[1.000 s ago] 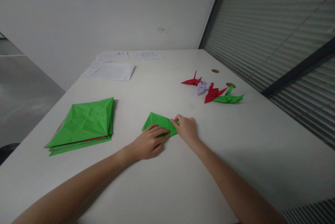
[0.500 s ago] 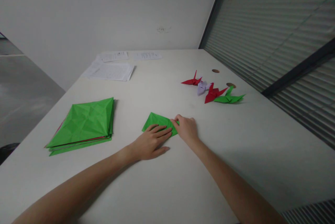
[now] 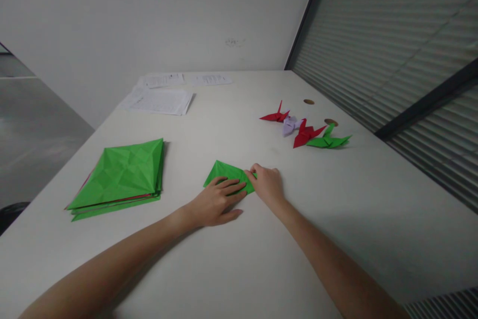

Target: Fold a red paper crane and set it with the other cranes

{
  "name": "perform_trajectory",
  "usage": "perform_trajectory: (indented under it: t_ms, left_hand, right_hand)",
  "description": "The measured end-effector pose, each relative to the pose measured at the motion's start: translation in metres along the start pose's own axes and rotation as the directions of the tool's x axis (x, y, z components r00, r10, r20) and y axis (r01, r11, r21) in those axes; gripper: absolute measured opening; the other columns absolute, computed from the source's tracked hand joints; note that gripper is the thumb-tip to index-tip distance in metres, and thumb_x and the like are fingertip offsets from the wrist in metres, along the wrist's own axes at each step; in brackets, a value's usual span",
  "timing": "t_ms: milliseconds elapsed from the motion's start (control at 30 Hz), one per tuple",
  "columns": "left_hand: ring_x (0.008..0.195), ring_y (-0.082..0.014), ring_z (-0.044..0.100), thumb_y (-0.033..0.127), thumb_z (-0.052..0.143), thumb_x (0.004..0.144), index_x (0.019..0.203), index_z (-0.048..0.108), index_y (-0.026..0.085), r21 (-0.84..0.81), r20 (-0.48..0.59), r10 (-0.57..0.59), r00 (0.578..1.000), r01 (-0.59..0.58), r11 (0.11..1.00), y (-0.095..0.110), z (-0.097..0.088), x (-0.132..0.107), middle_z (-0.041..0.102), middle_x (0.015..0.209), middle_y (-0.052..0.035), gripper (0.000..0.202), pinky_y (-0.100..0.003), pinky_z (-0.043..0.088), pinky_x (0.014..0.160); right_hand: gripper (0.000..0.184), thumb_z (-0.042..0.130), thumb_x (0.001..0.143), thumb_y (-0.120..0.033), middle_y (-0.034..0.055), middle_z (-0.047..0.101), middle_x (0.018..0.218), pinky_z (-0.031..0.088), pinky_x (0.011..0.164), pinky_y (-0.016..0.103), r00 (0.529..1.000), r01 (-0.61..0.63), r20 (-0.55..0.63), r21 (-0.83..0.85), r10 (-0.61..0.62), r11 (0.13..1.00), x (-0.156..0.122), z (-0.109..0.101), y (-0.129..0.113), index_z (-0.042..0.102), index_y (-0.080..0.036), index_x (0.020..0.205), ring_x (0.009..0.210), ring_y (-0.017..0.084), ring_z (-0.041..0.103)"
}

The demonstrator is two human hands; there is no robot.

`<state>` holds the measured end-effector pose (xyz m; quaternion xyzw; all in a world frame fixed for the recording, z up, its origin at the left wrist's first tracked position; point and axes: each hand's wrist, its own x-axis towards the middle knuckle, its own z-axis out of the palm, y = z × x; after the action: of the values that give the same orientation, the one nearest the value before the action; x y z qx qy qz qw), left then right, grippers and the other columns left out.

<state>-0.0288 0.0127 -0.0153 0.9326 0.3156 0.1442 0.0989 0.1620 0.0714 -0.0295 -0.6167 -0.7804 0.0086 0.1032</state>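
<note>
A folded piece of green origami paper lies flat on the white table in front of me. My left hand rests on it with fingers stretched out, pressing it from above and covering its lower middle. At the paper's right end, my right hand has thumb and curled fingers pinched on the tip. That corner is partly hidden by the fingers. To the left sits a stack of creased green paper sheets, with a red edge showing between layers.
Folded cranes stand at the right: a red crane, a lilac crane, another red crane and a green crane. Printed papers lie at the far left. Two round holes pierce the tabletop near the window blinds.
Both hands keep their places on the green paper. Only a slight shift of the whole view to the right shows.
</note>
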Motion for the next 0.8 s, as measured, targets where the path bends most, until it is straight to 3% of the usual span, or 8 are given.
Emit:
perform_trajectory:
  t_ms: [300, 800]
  left_hand:
    - [0.134, -0.0310, 0.038, 0.042, 0.047, 0.090, 0.126, 0.052, 0.018, 0.009, 0.005, -0.006, 1.000, 0.006, 1.000, 0.0006, -0.0005, -0.0009, 0.040, 0.146, -0.0167, 0.044, -0.051, 0.030, 0.105]
    - [0.132, -0.0310, 0.041, 0.041, 0.048, 0.088, 0.123, 0.053, 0.019, 0.041, -0.001, -0.032, 0.999, 0.032, 0.999, 0.0022, -0.0004, -0.0008, 0.045, 0.142, -0.0155, 0.042, -0.050, 0.032, 0.105]
  right_hand:
    - [0.027, 0.050, 0.093, -0.042, 0.0042, 0.073, 0.075, 0.029, 0.067, 0.030, 1.000, 0.014, -0.011, -0.006, -0.014, 1.000, -0.0010, -0.0029, -0.0016, 0.063, -0.021, 0.084, 0.068, 0.018, 0.065]
    - [0.022, 0.052, 0.091, -0.040, 0.0032, 0.071, 0.074, 0.026, 0.069, 0.032, 0.999, 0.020, -0.043, -0.025, -0.021, 0.999, -0.0010, -0.0031, -0.0052, 0.061, -0.022, 0.084, 0.072, 0.019, 0.062]
